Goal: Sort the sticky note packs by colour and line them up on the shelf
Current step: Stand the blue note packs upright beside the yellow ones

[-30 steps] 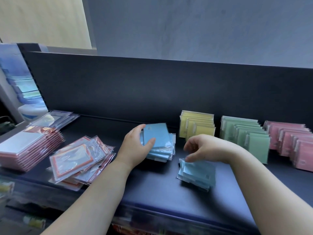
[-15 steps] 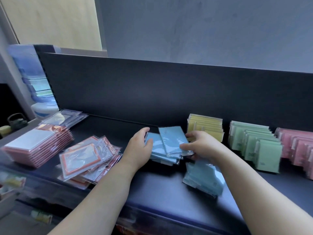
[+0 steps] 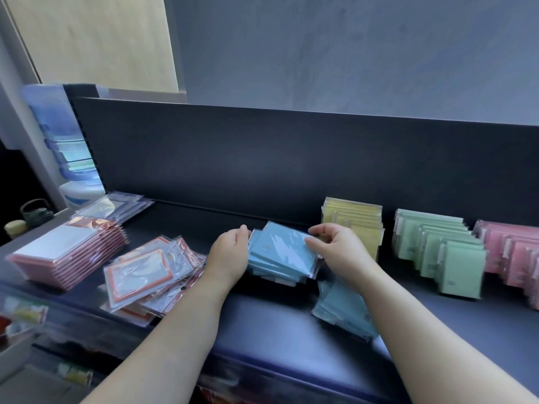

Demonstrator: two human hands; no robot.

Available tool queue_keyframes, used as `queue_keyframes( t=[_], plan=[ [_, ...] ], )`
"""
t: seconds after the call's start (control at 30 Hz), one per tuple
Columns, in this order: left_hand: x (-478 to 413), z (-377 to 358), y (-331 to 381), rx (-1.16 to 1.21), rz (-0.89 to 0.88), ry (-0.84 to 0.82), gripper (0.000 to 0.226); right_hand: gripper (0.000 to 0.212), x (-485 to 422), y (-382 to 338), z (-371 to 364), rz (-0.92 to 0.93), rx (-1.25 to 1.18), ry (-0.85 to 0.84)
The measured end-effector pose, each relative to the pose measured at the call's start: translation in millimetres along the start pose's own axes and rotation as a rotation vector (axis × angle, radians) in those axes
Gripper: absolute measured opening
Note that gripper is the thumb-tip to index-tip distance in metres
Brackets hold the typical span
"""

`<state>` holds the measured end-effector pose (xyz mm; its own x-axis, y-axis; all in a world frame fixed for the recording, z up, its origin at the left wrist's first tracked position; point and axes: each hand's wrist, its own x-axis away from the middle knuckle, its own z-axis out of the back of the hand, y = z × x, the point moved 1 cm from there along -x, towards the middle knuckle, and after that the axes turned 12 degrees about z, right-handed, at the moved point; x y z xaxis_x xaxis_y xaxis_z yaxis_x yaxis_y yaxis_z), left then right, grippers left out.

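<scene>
Left hand (image 3: 230, 252) held the left edge of the blue stack (image 3: 274, 265) on the shelf (image 3: 262, 322). Right hand (image 3: 338, 252) pinched the right edge of the top pack (image 3: 284, 243), which sat tilted on that stack. Blue pile (image 3: 341, 310) lay beneath the right wrist. Yellow row (image 3: 353, 217), green row (image 3: 443, 249) and pink row (image 3: 513, 252) stood to the right. Orange-edged packs (image 3: 145, 275) lay to the left.
</scene>
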<state>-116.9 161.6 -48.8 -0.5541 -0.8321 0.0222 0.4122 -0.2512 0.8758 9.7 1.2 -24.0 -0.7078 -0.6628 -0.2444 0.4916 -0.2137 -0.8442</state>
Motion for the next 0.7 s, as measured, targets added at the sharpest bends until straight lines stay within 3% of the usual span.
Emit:
queue_keyframes(
  t=[0.17,0.27,0.37,0.43,0.5,0.6,0.7],
  plan=[
    [2,-1,-3,-0.053,-0.047,-0.079,0.065,0.062,7,-7,-2,0.019,0.080,-0.219],
    [6,0,-2,-0.081,-0.127,-0.102,0.052,0.073,8,-5,-6,0.046,0.153,-0.295],
    [10,1,1,-0.048,-0.156,-0.119,0.017,0.082,8,-4,-6,0.056,0.187,-0.322],
    [16,3,3,0.013,-0.176,-0.114,0.031,0.088,10,-5,-5,0.055,0.204,-0.339],
    [19,4,4,0.072,-0.195,-0.123,0.042,0.089,11,-7,-4,0.057,0.240,-0.334],
    [21,4,3,0.119,-0.242,-0.135,0.044,0.072,14,-9,-4,0.081,0.276,-0.304],
    [21,4,2,0.178,-0.251,-0.164,0.047,0.071,19,-10,-6,0.128,0.289,-0.254]
  ],
)
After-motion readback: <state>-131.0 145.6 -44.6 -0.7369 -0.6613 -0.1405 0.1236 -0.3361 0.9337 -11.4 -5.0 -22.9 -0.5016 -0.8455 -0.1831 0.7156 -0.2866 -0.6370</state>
